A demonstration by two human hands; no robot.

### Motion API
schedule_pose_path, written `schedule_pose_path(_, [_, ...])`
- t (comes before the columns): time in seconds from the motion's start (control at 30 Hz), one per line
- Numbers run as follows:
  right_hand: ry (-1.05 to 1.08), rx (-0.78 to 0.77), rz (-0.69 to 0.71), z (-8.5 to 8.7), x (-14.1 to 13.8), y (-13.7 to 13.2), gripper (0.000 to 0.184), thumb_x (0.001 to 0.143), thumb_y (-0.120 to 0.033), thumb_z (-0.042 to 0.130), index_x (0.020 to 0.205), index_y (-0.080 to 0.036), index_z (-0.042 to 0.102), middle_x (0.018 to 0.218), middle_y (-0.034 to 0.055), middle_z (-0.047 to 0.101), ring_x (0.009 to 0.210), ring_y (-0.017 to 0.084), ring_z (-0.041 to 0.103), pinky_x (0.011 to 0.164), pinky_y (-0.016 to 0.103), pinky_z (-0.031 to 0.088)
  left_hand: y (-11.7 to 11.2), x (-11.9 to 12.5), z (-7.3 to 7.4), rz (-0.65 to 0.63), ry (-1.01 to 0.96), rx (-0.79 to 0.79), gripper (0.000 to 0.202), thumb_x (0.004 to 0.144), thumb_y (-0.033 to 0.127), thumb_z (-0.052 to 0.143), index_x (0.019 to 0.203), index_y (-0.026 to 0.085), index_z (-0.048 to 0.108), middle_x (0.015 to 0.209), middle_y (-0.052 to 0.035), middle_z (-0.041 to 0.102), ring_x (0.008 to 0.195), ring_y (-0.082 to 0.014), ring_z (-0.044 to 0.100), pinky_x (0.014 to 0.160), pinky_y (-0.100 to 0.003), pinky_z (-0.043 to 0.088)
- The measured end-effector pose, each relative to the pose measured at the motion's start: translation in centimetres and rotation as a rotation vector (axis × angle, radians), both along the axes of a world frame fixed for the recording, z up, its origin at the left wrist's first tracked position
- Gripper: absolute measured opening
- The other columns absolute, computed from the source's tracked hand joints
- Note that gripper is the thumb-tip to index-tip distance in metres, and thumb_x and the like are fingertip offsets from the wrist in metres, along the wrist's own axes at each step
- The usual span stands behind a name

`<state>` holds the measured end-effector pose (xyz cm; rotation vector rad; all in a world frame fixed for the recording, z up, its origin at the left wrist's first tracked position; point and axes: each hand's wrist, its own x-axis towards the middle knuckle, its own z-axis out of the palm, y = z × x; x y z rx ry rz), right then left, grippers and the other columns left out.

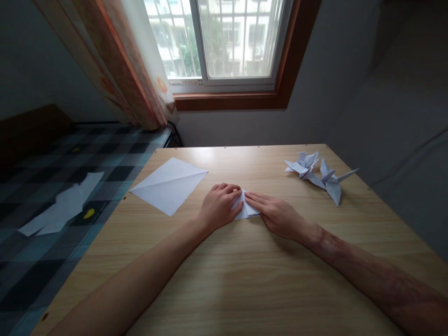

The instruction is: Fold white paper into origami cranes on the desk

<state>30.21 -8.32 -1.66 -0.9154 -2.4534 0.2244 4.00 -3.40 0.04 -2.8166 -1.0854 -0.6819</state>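
A small folded white paper [248, 210] lies on the wooden table [224, 289], between my two hands. My left hand [221, 205] curls its fingers over the paper's left side, with the thumb on its face. From the other side, my right hand [276, 212] holds the paper's right part, its fingers together and their tips close to the left fingertips. Pleats show in the lower part of the paper; the fingers cover much of the rest.
A creased square sheet [171, 186] lies at the table's left. Two folded paper cranes, a near one [331, 182] and a far one [304, 165], sit at the back right. Paper scraps [66, 205] lie on the checkered bed [21, 266]. Behind the table are a window [241, 42] and curtain [122, 60].
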Motion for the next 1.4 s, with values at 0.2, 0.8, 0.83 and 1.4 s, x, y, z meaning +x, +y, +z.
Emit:
schedule_pose_path(0.2, [-0.02,-0.049,0.018,-0.1,0.2,-0.2,0.075,0.101,-0.004,0.05,0.173,-0.02,0.044,0.175,0.0133,0.049,0.162,0.029,0.049,0.133,0.053,0.047,0.0,0.2,0.2,-0.005,0.006,-0.016,0.028,0.104,0.035,0.068,0.129,0.023,0.076,0.134,-0.007,0.078,0.119,-0.0287,0.07,0.102,-0.049,0.055])
schedule_pose_path(0.8, [-0.129,-0.164,0.026,0.7,1.1,-0.5,0.065,0.115,-0.021,0.043,0.179,-0.024,0.032,0.182,0.0092,0.034,0.17,0.027,0.034,0.139,0.055,0.035,0.0,0.2,0.4,-0.039,0.025,-0.025,0.03,0.106,0.034,0.066,0.133,0.025,0.074,0.136,-0.0061,0.076,0.117,-0.0285,0.067,0.102,-0.048,0.054])
schedule_pose_path(0.83, [-0.134,-0.17,0.028,0.7,1.2,-0.5,0.064,0.115,-0.022,0.043,0.179,-0.025,0.031,0.183,0.0088,0.034,0.17,0.027,0.034,0.139,0.055,0.035,0.0,0.1,0.4,-0.036,0.025,-0.029,0.03,0.106,0.034,0.066,0.134,0.025,0.074,0.136,-0.0066,0.075,0.117,-0.0286,0.067,0.103,-0.048,0.054])
schedule_pose_path(1.4, [-0.156,-0.19,0.086,1.7,5.5,-3.6,0.076,0.113,-0.03,0.055,0.181,-0.029,0.022,0.183,0.0059,0.032,0.17,0.03,0.035,0.14,0.054,0.035,0.1,0.2,0.6,-0.034,0.046,-0.049,0.03,0.105,0.034,0.064,0.133,0.026,0.073,0.137,-0.0083,0.075,0.119,-0.0297,0.067,0.103,-0.05,0.054])
